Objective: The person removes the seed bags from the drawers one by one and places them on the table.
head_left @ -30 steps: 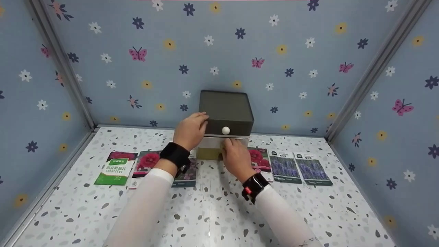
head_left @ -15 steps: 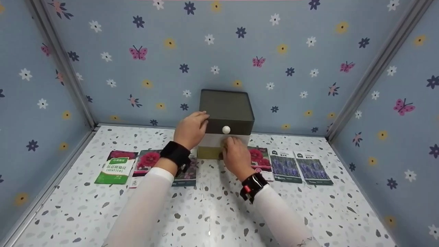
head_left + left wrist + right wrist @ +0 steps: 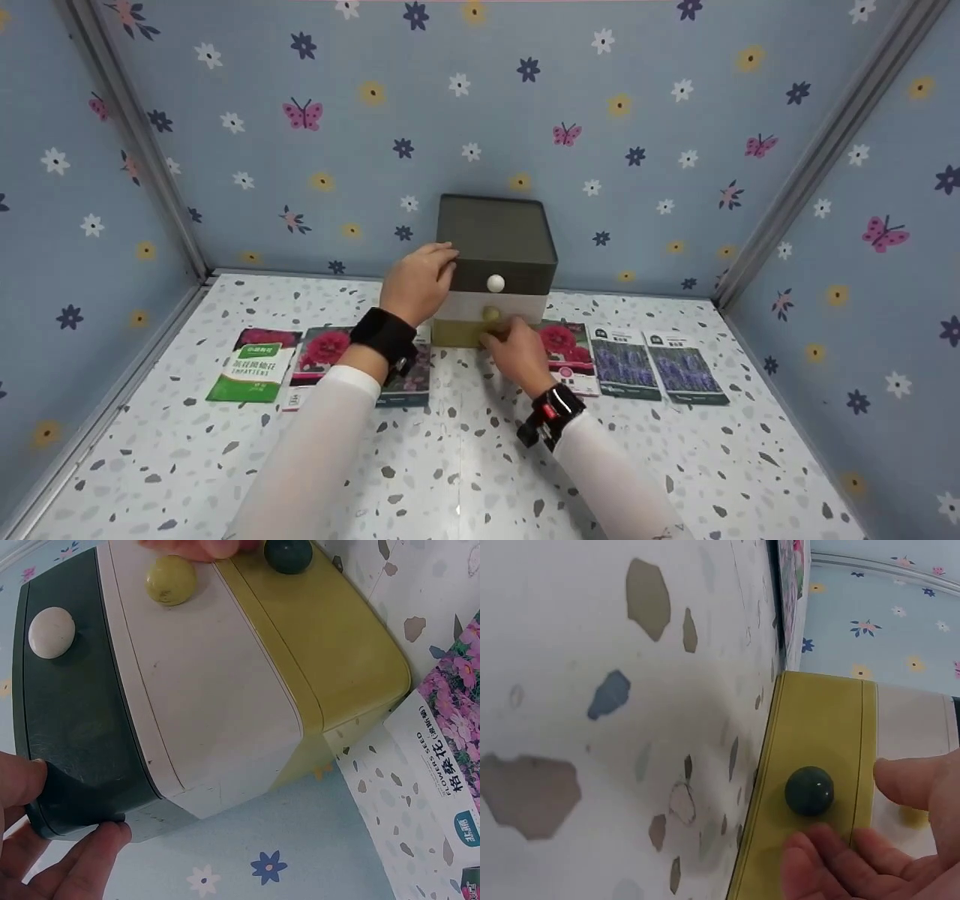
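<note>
A small drawer box (image 3: 495,232) stands against the back wall, with three tiers. Its dark top drawer (image 3: 82,712) has a white knob (image 3: 495,283), the white middle drawer (image 3: 217,682) a yellow-green knob (image 3: 171,580), and the olive bottom drawer (image 3: 817,720) a dark green knob (image 3: 809,791). My left hand (image 3: 420,285) grips the top tier's left front corner, thumb and fingers on different sides. My right hand (image 3: 517,352) is at the bottom drawer's front. In the right wrist view its thumb and fingers are spread near the green knob, not pinching it.
Flower seed packets lie in a row on the speckled tabletop (image 3: 457,450). To the left are a green-and-white packet (image 3: 247,367), a red-flower packet (image 3: 324,352) and a pink-flower packet (image 3: 461,682); to the right, another red-flower packet (image 3: 568,349) and two purple-flower packets (image 3: 624,364).
The white middle drawer has slid in flush. My right hand has left its yellow-green knob and moved down to the bottom drawer. My left hand stays on the corner.
</note>
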`<state>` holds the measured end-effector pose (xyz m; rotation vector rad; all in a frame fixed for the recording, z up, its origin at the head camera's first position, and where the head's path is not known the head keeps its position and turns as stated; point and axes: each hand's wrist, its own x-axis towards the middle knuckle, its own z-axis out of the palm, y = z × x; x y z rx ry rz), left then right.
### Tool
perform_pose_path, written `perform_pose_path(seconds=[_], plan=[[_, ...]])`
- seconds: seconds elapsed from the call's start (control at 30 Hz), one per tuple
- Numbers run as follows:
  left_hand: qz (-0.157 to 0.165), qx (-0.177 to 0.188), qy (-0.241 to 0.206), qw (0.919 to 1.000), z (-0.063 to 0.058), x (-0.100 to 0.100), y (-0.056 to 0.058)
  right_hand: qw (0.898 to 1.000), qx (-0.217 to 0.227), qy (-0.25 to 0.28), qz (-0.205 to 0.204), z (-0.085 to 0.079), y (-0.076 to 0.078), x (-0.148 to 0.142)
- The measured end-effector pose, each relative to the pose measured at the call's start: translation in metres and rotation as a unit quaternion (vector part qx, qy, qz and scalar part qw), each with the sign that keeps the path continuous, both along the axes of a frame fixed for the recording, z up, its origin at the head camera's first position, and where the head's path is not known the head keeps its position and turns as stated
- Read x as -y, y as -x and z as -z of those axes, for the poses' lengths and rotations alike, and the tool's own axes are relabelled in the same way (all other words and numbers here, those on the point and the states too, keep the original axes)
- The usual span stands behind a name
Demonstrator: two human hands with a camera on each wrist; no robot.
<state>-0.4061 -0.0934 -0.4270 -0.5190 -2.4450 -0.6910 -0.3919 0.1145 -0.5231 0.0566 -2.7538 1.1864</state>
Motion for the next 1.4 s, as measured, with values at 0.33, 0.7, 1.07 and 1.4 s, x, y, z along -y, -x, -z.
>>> perform_pose_path(seconds=[0.33, 0.7, 1.07, 1.4], plan=[[-0.002, 0.008, 0.0, 1.0, -0.002, 0.0, 0.0, 0.999, 0.002, 0.028, -0.027, 0.015, 0.007, 0.002], [-0.004, 0.002, -0.008, 1.0, 0.0, 0.0, 0.001, 0.997, -0.005, 0.072, -0.006, 0.024, 0.013, 0.006], [-0.003, 0.006, -0.014, 0.9999, 0.001, 0.0, -0.001, 0.993, 0.033, 0.112, 0.021, 0.024, 0.009, 0.009], [-0.005, 0.006, -0.01, 0.9999, 0.001, 0.0, 0.001, 0.995, 0.029, 0.09, 0.005, 0.021, -0.005, 0.005]])
